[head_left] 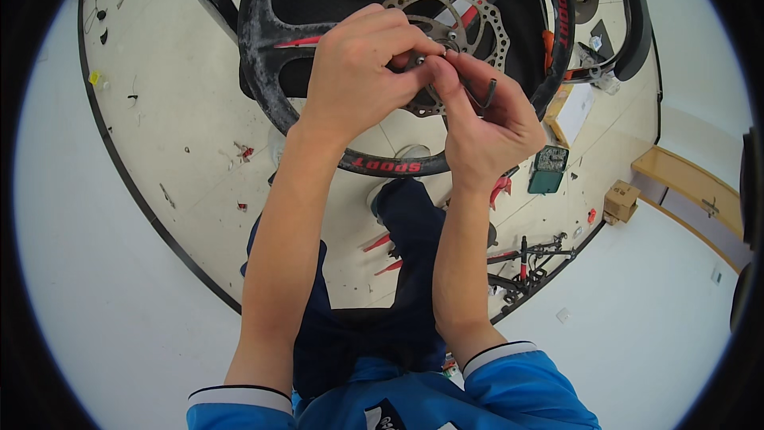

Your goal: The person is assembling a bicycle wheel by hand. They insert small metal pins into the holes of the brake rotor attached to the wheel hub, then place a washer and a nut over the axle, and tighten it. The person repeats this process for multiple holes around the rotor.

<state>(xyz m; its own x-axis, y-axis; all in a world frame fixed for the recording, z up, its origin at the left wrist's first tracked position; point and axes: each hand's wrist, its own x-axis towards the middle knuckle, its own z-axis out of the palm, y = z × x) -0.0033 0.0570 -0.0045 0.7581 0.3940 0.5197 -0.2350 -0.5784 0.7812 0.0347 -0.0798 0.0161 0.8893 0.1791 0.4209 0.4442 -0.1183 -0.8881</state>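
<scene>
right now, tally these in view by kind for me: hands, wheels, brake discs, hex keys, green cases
Hands: 2, left hand and right hand
Wheel: 1
Brake disc: 1
Hex key: 1
Green case: 1
Total: 6

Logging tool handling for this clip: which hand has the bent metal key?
The right hand: the bent key shows between its thumb and fingers, whereas none shows in the left hand.

We cannot tell what the left hand and right hand pinch where they meet: it is too small. Both hide part of the disc; the right covers some of the hex key. The top edge crops our wheel.
</scene>
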